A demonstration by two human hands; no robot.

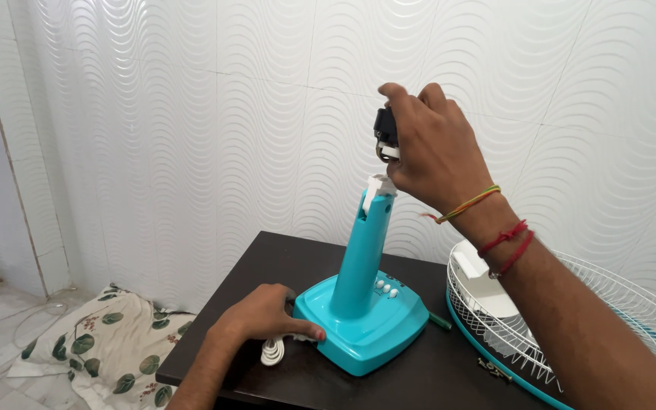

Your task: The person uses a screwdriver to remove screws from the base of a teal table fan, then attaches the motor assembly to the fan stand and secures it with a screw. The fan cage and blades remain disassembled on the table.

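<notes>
A turquoise fan stand with a tall neck stands upright on a dark table. My left hand rests on the near left corner of its base, fingers pressed on the plastic, beside a coiled white cord. Above the white tip of the neck, my right hand grips a small black part with a metal piece under it. Several white buttons sit on the base behind the neck.
A white wire fan guard with a turquoise rim lies on the table at the right. Small screws and a green-handled tool lie near it. A leaf-print cushion lies on the floor at the left. A wavy white tiled wall stands behind.
</notes>
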